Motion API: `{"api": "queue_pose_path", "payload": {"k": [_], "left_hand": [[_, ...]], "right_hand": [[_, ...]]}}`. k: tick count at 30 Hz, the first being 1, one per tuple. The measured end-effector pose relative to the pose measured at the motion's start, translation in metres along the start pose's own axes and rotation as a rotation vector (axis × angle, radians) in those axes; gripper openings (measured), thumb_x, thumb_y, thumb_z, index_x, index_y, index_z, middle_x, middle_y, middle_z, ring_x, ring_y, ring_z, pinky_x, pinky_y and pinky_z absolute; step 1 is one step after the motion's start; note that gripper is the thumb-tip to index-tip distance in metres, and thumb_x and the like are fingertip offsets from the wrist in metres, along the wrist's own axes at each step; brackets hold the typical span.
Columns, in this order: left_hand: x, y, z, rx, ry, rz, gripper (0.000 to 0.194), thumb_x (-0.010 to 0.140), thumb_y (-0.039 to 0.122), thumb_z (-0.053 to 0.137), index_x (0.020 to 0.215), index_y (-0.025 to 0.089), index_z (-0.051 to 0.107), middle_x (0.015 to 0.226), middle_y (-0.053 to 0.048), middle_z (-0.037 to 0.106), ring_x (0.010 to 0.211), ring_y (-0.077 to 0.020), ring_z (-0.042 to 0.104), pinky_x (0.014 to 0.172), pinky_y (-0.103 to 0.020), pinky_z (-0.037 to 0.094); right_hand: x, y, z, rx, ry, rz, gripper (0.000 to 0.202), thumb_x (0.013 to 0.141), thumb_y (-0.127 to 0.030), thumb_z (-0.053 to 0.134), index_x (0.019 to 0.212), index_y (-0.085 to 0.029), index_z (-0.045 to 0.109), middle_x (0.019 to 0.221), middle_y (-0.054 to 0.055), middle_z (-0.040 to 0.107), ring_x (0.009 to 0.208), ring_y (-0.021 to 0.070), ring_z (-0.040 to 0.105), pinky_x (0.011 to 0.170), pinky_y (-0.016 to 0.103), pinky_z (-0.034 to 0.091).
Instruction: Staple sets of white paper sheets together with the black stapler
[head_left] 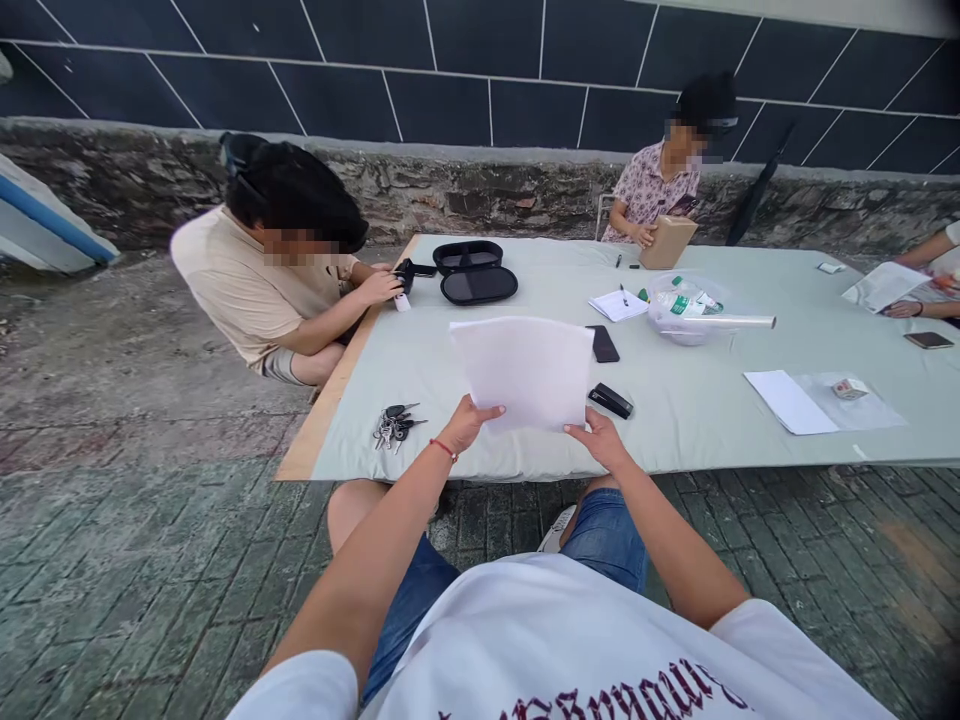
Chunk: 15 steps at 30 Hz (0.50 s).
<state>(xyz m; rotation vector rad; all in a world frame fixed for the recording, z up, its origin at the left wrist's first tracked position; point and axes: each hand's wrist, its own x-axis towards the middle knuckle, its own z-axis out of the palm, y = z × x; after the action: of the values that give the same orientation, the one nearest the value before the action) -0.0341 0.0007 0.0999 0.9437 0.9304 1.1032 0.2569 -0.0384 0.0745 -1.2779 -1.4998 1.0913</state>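
Note:
A stack of white paper sheets is held up over the near edge of the table, tilted toward me. My left hand grips its lower left corner, thumb on the front and fingers behind. My right hand pinches the lower right corner the same way. A black stapler lies just beyond my right hand. Behind the paper's right edge rests a dark phone, partly covered by it. A bunch of keys lies on the cloth left of my left hand.
A pale cloth covers the table. An open black case sits at the back left, a plastic bag with bottles right of centre. Loose paper and a small box lie right. Several people sit around the table.

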Motion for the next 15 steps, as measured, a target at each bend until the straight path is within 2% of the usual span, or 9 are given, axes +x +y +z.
{"api": "queue_pose_path", "payload": {"k": [4, 7, 11, 15], "left_hand": [[0.018, -0.008, -0.01, 0.035, 0.018, -0.031, 0.048, 0.046, 0.027, 0.092, 0.09, 0.013, 0.077, 0.092, -0.011, 0.077, 0.095, -0.0303, 0.069, 0.098, -0.049, 0.047], [0.018, -0.018, -0.021, 0.075, 0.014, -0.062, 0.041, 0.044, 0.024, 0.09, 0.082, 0.013, 0.076, 0.084, -0.008, 0.076, 0.09, -0.0287, 0.068, 0.096, -0.048, 0.046], [0.011, -0.021, -0.027, 0.086, -0.032, -0.05, 0.045, 0.047, 0.023, 0.089, 0.089, 0.013, 0.077, 0.094, -0.01, 0.077, 0.101, -0.0302, 0.066, 0.097, -0.045, 0.046], [0.004, -0.012, -0.029, 0.161, -0.073, -0.015, 0.052, 0.053, 0.027, 0.086, 0.103, 0.014, 0.076, 0.113, -0.012, 0.074, 0.112, -0.0319, 0.062, 0.102, -0.046, 0.044]], "right_hand": [[0.027, 0.004, 0.008, 0.046, -0.048, 0.068, 0.056, 0.067, -0.039, 0.084, 0.117, -0.017, 0.069, 0.123, 0.012, 0.071, 0.115, 0.0275, 0.063, 0.106, 0.044, 0.046], [0.034, 0.012, 0.016, 0.156, -0.084, 0.145, 0.053, 0.064, -0.039, 0.085, 0.11, -0.017, 0.071, 0.117, 0.011, 0.074, 0.111, 0.0279, 0.067, 0.104, 0.047, 0.047], [0.031, 0.015, 0.021, 0.257, -0.111, 0.153, 0.049, 0.066, -0.041, 0.085, 0.107, -0.018, 0.073, 0.114, 0.01, 0.075, 0.11, 0.0273, 0.067, 0.104, 0.047, 0.048], [0.03, 0.01, 0.017, 0.204, -0.142, 0.119, 0.062, 0.065, -0.038, 0.086, 0.122, -0.022, 0.069, 0.123, 0.009, 0.07, 0.113, 0.026, 0.064, 0.101, 0.042, 0.049]]}}
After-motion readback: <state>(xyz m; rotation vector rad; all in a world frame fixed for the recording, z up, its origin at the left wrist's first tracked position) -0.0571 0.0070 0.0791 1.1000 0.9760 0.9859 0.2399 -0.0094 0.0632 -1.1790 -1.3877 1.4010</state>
